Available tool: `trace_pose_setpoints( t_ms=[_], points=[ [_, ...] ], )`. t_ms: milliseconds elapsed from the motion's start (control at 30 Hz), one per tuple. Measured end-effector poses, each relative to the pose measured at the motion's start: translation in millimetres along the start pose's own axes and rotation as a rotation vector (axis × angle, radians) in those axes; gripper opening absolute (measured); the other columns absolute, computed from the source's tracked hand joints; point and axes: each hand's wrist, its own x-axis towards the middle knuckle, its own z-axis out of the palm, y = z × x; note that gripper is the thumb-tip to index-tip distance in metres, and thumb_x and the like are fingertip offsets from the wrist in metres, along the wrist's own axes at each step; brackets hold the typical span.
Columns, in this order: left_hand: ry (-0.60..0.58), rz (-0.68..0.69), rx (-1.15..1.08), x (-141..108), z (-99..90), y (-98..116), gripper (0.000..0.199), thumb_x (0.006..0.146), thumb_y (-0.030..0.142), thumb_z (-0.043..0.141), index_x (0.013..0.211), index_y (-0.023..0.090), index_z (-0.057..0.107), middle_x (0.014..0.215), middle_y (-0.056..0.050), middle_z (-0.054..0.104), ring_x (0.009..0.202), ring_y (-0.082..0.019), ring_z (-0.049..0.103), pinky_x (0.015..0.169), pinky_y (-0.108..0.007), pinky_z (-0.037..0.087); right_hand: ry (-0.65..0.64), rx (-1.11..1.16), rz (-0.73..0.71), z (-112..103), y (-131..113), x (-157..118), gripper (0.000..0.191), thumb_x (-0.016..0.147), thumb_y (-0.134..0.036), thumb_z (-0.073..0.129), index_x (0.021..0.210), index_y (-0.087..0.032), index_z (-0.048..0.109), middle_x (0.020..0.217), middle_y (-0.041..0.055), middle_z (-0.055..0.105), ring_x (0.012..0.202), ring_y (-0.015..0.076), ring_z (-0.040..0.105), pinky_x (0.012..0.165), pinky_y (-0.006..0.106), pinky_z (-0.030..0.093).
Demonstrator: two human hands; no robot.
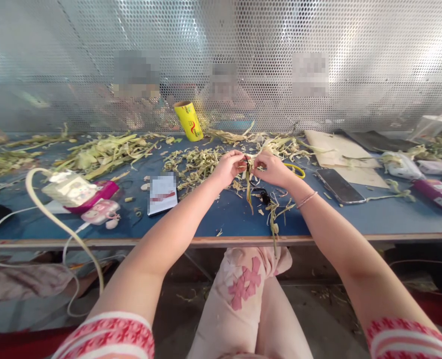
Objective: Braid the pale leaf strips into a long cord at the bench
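Note:
Both hands are close together above the middle of the blue table. My left hand is closed in a pinch, and facing it my right hand pinches too. Between the fingertips is a thin dark strand, with a yellowish dried leaf strip hanging below it. The fingers partly hide how the two are joined. Beneath the hands lies a heap of pale green, curled plant scraps. A small black tangle rests just below my right hand.
A yellow tube stands tilted near the perforated metal panel. Phones lie either side: an upright lit one and a flat dark one. Left are a magenta device and a thick cable; right, cardboard.

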Motion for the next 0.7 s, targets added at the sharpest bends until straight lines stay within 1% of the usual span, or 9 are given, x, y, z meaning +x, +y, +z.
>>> trace_pose_setpoints(
  t_ms=[67,100,167,233,367,433,500,600,700],
  points=[
    [-0.013,0.009,-0.012,1.5,-1.5,-1.3,0.009,0.071,0.011,0.057,0.072,0.015,0.049,0.072,0.0,0.066,0.054,-0.005,0.056,0.055,-0.018,0.044,-0.129,-0.012,0.076,-4.0,-6.0,-0.5,0.013,0.076,-0.028,0.059,0.075,-0.015,0.061,0.073,0.0041,0.061,0.069,0.014,0.054,0.068,0.026,0.041],
    [-0.018,0.014,-0.015,2.2,-2.3,-2.0,0.009,0.071,0.011,0.057,0.071,0.015,0.049,0.072,0.0,0.067,0.054,-0.005,0.056,0.054,-0.018,0.043,-0.183,-0.026,0.11,-5.0,-8.3,-0.8,0.014,0.076,-0.029,0.059,0.076,-0.015,0.063,0.071,0.0037,0.062,0.067,0.0136,0.054,0.066,0.026,0.039],
    [-0.019,0.025,-0.021,3.2,-3.1,-3.2,0.009,0.071,0.012,0.057,0.071,0.015,0.049,0.072,0.0,0.067,0.053,-0.005,0.056,0.054,-0.017,0.043,-0.255,-0.039,0.141,-4.6,-10.7,-1.0,0.019,0.076,-0.032,0.06,0.082,-0.015,0.066,0.073,0.0043,0.064,0.067,0.0133,0.054,0.065,0.025,0.038],
    [-0.015,0.026,-0.025,3.0,-2.9,-3.4,0.009,0.071,0.012,0.057,0.07,0.015,0.049,0.071,0.0,0.067,0.052,-0.005,0.055,0.053,-0.017,0.043,-0.296,-0.017,0.12,-1.5,-10.3,-0.6,0.021,0.077,-0.033,0.06,0.085,-0.014,0.067,0.078,0.0047,0.066,0.069,0.0127,0.054,0.065,0.024,0.037],
    [-0.009,0.009,-0.037,0.6,-1.2,-1.2,0.01,0.071,0.009,0.057,0.07,0.015,0.048,0.07,-0.001,0.067,0.05,-0.004,0.054,0.052,-0.016,0.042,-0.343,0.046,0.068,7.2,-5.5,1.8,0.02,0.08,-0.031,0.055,0.078,-0.014,0.066,0.073,0.0024,0.063,0.066,0.0109,0.051,0.064,0.023,0.036],
    [-0.015,0.007,-0.05,0.1,-0.9,0.4,0.01,0.072,0.009,0.056,0.07,0.015,0.049,0.069,-0.001,0.067,0.051,-0.004,0.054,0.053,-0.016,0.043,-0.355,0.085,0.096,10.0,-4.1,2.9,0.021,0.082,-0.028,0.05,0.074,-0.013,0.063,0.07,0.0018,0.061,0.064,0.0107,0.05,0.063,0.023,0.037],
    [-0.013,0.006,-0.073,0.4,-1.1,2.0,0.009,0.074,0.01,0.056,0.071,0.015,0.049,0.068,-0.002,0.067,0.051,-0.005,0.055,0.054,-0.017,0.044,-0.353,0.193,0.166,11.0,-4.2,3.7,0.02,0.082,-0.022,0.045,0.072,-0.014,0.061,0.07,0.002,0.061,0.064,0.0109,0.051,0.063,0.023,0.039],
    [0.039,-0.006,-0.126,1.7,-1.4,4.9,0.008,0.077,0.012,0.053,0.073,0.016,0.048,0.062,0.001,0.062,0.048,-0.005,0.052,0.052,-0.017,0.043,-0.341,0.456,0.311,9.7,-5.7,3.9,0.018,0.079,-0.014,0.04,0.066,-0.016,0.053,0.068,0.0021,0.063,0.062,0.0108,0.055,0.061,0.023,0.043],
    [0.074,-0.006,-0.158,2.2,-1.2,7.5,0.011,0.078,0.012,0.051,0.071,0.018,0.045,0.053,0.006,0.05,0.043,-0.003,0.044,0.047,-0.016,0.038,-0.318,0.613,0.405,6.2,-6.1,3.1,0.021,0.077,-0.013,0.04,0.057,-0.018,0.041,0.054,-0.0005,0.055,0.05,0.0104,0.053,0.053,0.023,0.042]
  ],
)
